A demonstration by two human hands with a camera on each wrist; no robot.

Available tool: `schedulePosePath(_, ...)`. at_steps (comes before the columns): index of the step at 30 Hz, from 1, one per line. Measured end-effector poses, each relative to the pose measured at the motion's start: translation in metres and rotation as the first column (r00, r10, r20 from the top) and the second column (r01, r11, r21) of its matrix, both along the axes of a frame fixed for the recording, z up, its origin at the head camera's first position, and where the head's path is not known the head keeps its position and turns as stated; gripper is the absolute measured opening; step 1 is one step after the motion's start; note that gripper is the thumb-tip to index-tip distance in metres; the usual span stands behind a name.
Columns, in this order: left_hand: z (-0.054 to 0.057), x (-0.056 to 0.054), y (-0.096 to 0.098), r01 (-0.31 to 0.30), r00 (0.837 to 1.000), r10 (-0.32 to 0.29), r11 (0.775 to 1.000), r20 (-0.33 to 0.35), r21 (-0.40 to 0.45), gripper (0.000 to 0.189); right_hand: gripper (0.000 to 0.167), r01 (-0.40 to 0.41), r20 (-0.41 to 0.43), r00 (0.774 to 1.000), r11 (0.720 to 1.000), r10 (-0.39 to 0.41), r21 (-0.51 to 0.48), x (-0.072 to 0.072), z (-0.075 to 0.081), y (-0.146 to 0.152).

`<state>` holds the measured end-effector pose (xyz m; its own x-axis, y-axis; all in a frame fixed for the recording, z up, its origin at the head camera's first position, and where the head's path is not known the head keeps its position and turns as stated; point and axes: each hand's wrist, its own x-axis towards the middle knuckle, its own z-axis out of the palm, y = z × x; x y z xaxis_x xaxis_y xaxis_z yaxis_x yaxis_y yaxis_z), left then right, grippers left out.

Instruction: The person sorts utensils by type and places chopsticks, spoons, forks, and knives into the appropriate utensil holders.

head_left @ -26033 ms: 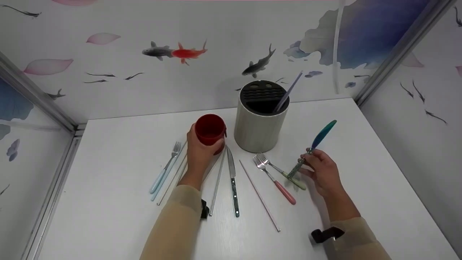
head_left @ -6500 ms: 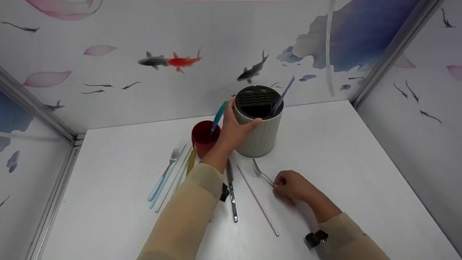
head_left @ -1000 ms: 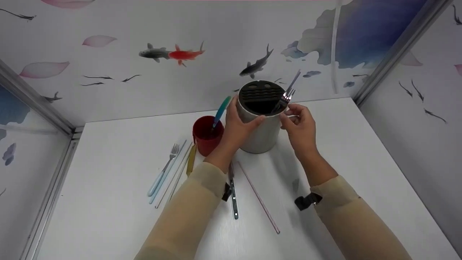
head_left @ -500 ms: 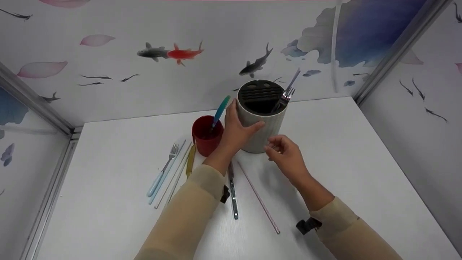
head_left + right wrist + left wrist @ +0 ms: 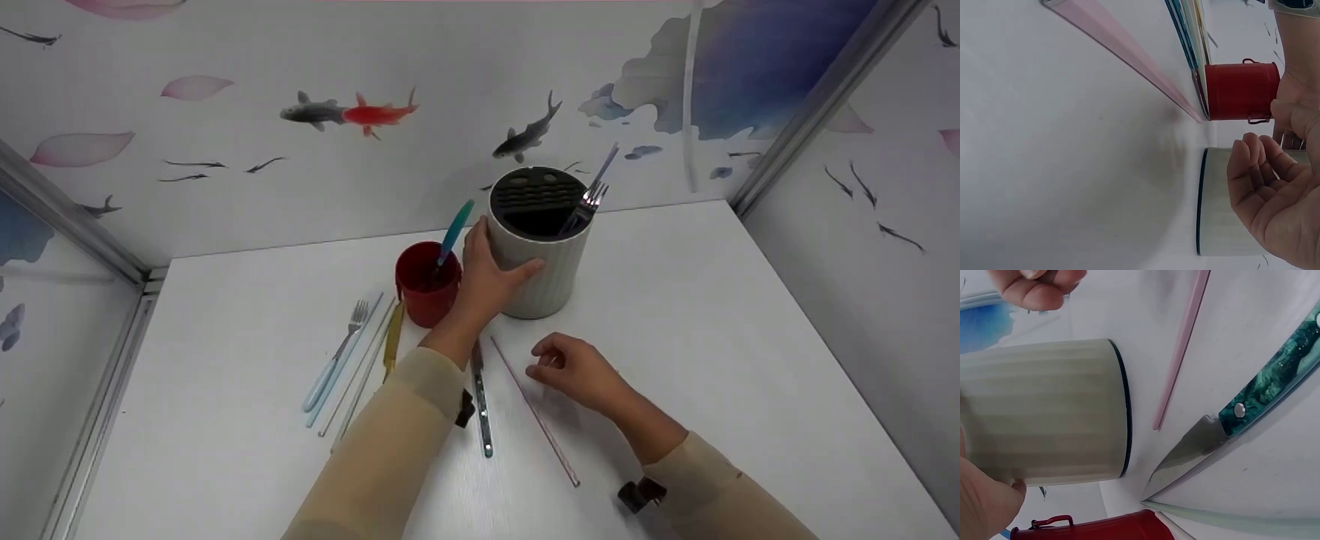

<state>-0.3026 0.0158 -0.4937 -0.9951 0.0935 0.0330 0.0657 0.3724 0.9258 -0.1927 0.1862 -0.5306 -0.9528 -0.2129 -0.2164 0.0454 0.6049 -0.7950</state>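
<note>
My left hand (image 5: 487,281) grips the side of a cream ribbed utensil holder (image 5: 546,281), thumb across its front. The holder has a black slotted top, with forks (image 5: 592,199) and a purple stick standing in it. My right hand (image 5: 574,369) is in front of it, fingers loosely bent and holding nothing. Nearest to that hand, a slim pink chopstick (image 5: 534,409) lies on the table. A green-handled knife (image 5: 1264,388) lies left of the chopstick, partly hidden by my left arm in the head view. A teal-bladed knife (image 5: 454,229) stands in a red cup (image 5: 427,289).
Left of my left arm lie a blue-handled fork (image 5: 337,360), a light blue stick (image 5: 349,364), pale chopsticks (image 5: 356,375) and a gold utensil (image 5: 393,337). A patterned wall (image 5: 420,180) closes off the table's back edge.
The teal-bladed knife has gone into the red cup, and the forks into the holder. Within the last second my right hand has left the holder's rim and come down towards the pink chopstick.
</note>
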Motion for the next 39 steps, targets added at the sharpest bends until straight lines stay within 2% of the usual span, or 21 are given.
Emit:
schedulePosePath(5,-0.002,0.001,-0.001,0.0,1.0,0.0,1.0,0.005,-0.003,0.111,0.029,-0.011,0.05,0.999,1.0,0.01,0.029,0.007,-0.008,-0.004)
schedulePosePath(11,-0.003,0.001,-0.001,0.01,1.0,-0.01,1.0,0.005,0.006,0.11,0.027,-0.045,0.03,0.999,0.991,0.041,0.125,0.016,-0.012,-0.01)
schedulePosePath(17,-0.005,0.002,-0.001,0.015,1.0,-0.015,1.0,0.023,0.004,0.11,0.033,-0.065,0.068,0.996,0.973,0.052,0.22,0.022,-0.014,-0.017)
schedulePosePath(22,-0.008,0.001,-0.002,0.012,0.999,-0.012,1.0,0.039,0.013,0.111,0.04,-0.073,0.076,0.996,0.962,0.055,0.262,0.024,-0.015,-0.019)
schedulePosePath(29,-0.013,0.0,-0.003,0.006,0.999,-0.007,1.0,0.042,0.029,0.11,0.039,-0.136,0.087,0.99,0.937,0.114,0.322,0.027,-0.011,-0.021)
schedulePosePath(35,-0.013,0.001,-0.003,-0.002,0.999,0.001,1.0,0.044,0.027,0.11,0.041,-0.187,0.112,0.981,0.915,0.157,0.357,0.029,-0.006,-0.024)
schedulePosePath(39,-0.013,0.002,-0.002,-0.001,0.999,-0.001,1.0,0.051,0.03,0.11,0.037,-0.206,0.109,0.978,0.905,0.178,0.372,0.03,-0.005,-0.025)
